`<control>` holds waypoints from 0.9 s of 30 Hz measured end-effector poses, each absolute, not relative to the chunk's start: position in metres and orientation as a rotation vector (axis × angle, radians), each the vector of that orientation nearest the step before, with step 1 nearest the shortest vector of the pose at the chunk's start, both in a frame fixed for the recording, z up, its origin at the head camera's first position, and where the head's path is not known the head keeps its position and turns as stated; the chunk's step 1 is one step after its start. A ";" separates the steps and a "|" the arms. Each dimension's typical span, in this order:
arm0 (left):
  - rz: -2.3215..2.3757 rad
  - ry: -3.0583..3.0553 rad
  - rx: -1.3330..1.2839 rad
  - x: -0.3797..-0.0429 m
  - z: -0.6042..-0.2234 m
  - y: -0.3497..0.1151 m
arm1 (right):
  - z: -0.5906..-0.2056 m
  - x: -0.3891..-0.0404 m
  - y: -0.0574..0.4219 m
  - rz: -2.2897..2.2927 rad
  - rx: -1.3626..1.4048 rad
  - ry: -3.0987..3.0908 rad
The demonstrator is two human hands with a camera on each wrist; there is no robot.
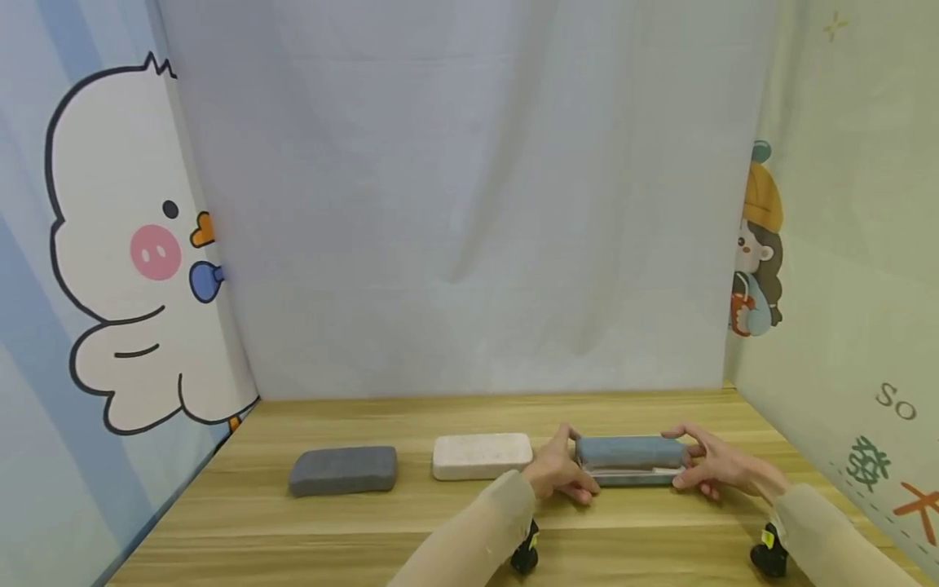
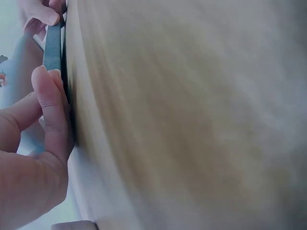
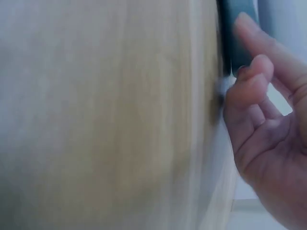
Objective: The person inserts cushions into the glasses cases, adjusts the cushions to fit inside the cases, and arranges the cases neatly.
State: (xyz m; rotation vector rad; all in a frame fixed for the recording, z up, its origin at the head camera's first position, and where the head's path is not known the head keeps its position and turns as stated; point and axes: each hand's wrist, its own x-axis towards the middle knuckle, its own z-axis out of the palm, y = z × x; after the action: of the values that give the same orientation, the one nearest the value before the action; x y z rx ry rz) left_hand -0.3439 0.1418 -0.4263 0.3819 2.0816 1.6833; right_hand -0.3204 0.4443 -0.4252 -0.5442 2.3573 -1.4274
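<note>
A blue glasses case (image 1: pixel 631 450) lies on the table at the right, its lid slightly raised above the base along the near side. A pale strip shows in that gap; the contents cannot be made out. My left hand (image 1: pixel 561 471) holds the case's left end between thumb and fingers. At the opposite end, my right hand (image 1: pixel 726 469) grips it the same way. The left wrist view has the blue case's edge (image 2: pixel 53 48) under the left fingertips. In the right wrist view, the thumb of my right hand (image 3: pixel 268 120) presses on the case's side (image 3: pixel 235 33).
A white glasses case (image 1: pixel 482 456) sits just left of my left hand, and a dark grey one (image 1: pixel 345 470) lies farther left. Both look closed. The wooden table (image 1: pixel 308 538) ends at a pale hanging cloth (image 1: pixel 469 244), with printed curtains on both sides.
</note>
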 end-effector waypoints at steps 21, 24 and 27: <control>1.540 2.432 0.679 -0.344 -0.368 0.072 | -0.342 -0.312 0.381 -1.099 -0.623 3.046; 1.493 2.555 0.795 -0.340 -0.345 0.054 | -0.321 -0.306 0.361 -1.147 -0.611 3.133; 1.424 2.637 0.942 -0.335 -0.326 0.039 | -0.305 -0.300 0.343 -1.147 -0.606 3.217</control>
State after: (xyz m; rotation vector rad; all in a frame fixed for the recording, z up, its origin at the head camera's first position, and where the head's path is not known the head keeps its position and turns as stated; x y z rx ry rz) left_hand -0.3352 0.0387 -0.3255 0.9417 2.6365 1.4236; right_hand -0.2998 0.3433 -0.3045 -0.6059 3.2167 -1.1470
